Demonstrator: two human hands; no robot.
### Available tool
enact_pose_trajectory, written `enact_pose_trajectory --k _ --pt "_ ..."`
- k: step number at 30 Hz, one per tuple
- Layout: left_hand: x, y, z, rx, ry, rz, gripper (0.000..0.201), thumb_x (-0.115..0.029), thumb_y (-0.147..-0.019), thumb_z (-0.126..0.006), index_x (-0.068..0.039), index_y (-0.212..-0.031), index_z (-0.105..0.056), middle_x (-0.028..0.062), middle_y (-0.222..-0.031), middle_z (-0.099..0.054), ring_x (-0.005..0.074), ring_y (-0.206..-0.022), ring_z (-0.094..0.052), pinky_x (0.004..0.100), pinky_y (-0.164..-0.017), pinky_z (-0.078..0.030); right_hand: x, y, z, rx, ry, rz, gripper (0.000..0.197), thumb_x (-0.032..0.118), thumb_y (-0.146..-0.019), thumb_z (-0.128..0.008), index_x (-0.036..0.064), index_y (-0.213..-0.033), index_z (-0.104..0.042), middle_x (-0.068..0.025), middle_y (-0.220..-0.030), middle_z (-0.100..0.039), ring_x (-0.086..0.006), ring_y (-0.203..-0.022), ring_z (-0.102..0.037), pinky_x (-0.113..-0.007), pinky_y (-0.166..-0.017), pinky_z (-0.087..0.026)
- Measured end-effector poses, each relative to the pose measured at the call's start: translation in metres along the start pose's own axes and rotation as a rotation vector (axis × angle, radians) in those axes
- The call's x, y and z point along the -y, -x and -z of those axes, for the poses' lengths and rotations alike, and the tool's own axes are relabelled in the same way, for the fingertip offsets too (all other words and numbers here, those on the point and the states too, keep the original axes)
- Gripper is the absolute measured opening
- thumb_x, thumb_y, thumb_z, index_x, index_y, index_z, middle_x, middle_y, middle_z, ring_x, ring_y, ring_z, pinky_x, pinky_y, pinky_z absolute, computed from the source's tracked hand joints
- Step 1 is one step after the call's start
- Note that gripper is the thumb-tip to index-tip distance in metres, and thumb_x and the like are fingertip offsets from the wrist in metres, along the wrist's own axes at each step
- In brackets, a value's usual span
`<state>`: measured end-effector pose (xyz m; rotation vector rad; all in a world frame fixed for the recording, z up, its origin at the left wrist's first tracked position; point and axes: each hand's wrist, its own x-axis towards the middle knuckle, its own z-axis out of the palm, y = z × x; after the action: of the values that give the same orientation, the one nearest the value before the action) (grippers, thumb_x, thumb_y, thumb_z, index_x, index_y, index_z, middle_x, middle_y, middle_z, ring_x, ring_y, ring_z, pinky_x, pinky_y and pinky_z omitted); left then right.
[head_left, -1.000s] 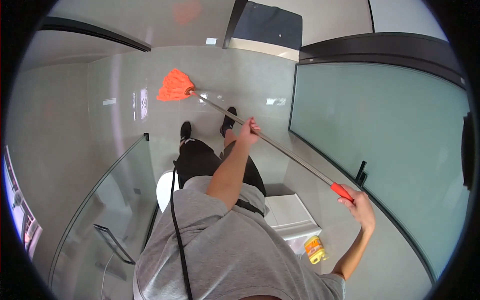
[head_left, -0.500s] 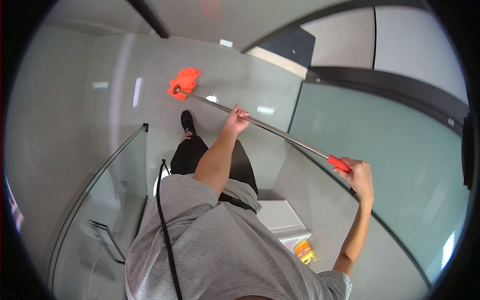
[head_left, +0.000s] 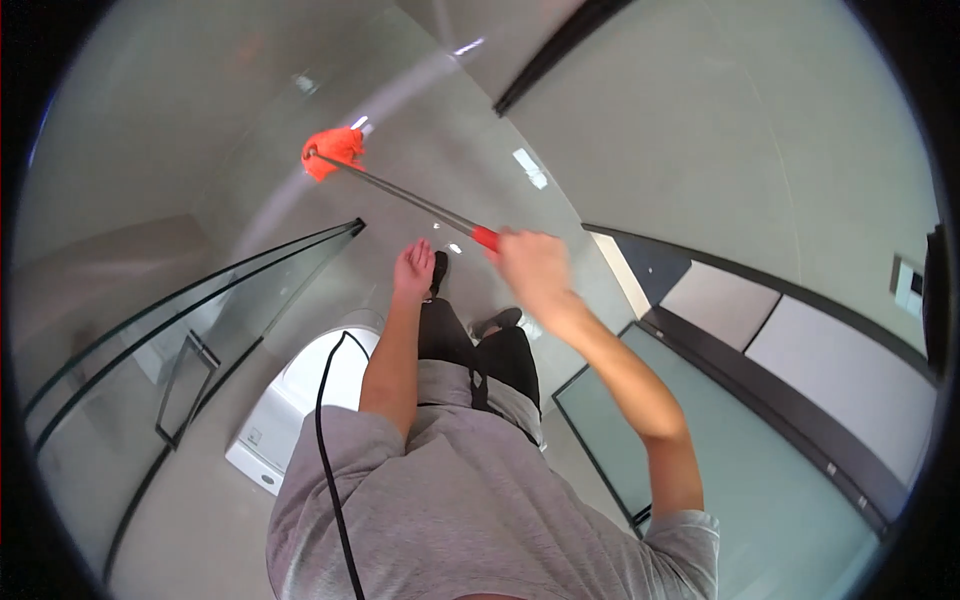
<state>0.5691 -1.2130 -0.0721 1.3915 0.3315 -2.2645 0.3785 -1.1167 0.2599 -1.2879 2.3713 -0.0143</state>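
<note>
My right hand is wrapped round the red grip of a mop, its outline smeared by motion. From there the metal pole slants away to the far left. At its end the bright orange mop head lies bunched on the grey floor. My left hand is off the pole, a little nearer to me, with its fingers loosely bent and nothing in them.
Left of me stands a glass panel with a metal handle. A white toilet is by my left side. A frosted glass door is at the right, and a grey wall rises at the far right.
My left hand has let go of the pole. My right hand has swung forward and left with the grip, and the view has turned leftward, bringing the toilet into sight.
</note>
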Motion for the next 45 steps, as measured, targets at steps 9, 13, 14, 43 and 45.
enact_pose_trajectory --k 9,13,14,43,45 --pt "-0.056 0.064 0.117 -0.289 -0.083 -0.133 0.040 -0.027 -0.105 -0.033 -0.004 -0.137 -0.037 0.0135 -0.134 -0.057 0.0287 -0.123 -0.057 0.0413 -0.098 -0.050 0.055 -0.038 -0.219 0.115 -0.414 -0.151 0.037 0.038 -0.089 -0.066 0.0025 -0.101 -0.063 -0.0197 -0.082 -0.070 -0.0389 -0.080 -0.069 -0.051 -0.070 -0.055" --pt "-0.043 0.063 0.119 -0.229 -0.218 -0.082 0.049 -0.039 -0.106 -0.030 -0.003 -0.139 -0.033 0.0165 -0.138 -0.053 0.0319 -0.128 -0.054 0.0463 -0.103 -0.047 0.014 0.024 -0.215 0.157 -0.504 -0.198 0.036 0.039 -0.090 -0.065 0.0057 -0.103 -0.064 -0.0209 -0.084 -0.069 -0.0407 -0.083 -0.068 -0.053 -0.071 -0.054" --pt "-0.034 0.062 0.112 -0.228 -0.243 -0.068 0.049 -0.039 -0.106 -0.030 -0.003 -0.139 -0.033 0.0165 -0.138 -0.053 0.0319 -0.128 -0.054 0.0463 -0.103 -0.047 -0.009 0.045 -0.198 0.183 -0.527 -0.222 0.037 0.041 -0.090 -0.064 0.0071 -0.103 -0.065 -0.0203 -0.085 -0.069 -0.0408 -0.084 -0.068 -0.052 -0.072 -0.053" --pt "0.583 0.304 0.170 0.043 -1.437 1.507 0.035 -0.028 -0.101 -0.052 0.004 -0.114 -0.047 0.0257 -0.119 -0.059 0.0369 -0.115 -0.060 0.0488 -0.103 -0.047 -0.171 0.751 -0.030 -0.067 -0.406 -1.301 0.027 0.026 -0.078 -0.075 0.0036 -0.088 -0.065 -0.0173 -0.078 -0.064 -0.0393 -0.073 -0.061 -0.046 -0.064 -0.046" --pt "0.595 0.332 0.182 0.029 -1.367 1.489 0.031 -0.029 -0.101 -0.052 0.001 -0.109 -0.047 0.0248 -0.116 -0.061 0.0361 -0.116 -0.061 0.0490 -0.103 -0.047 -0.155 0.751 -0.017 -0.025 -0.382 -1.363 0.028 0.027 -0.077 -0.076 0.0035 -0.088 -0.065 -0.0173 -0.078 -0.063 -0.0388 -0.072 -0.060 -0.045 -0.064 -0.046"
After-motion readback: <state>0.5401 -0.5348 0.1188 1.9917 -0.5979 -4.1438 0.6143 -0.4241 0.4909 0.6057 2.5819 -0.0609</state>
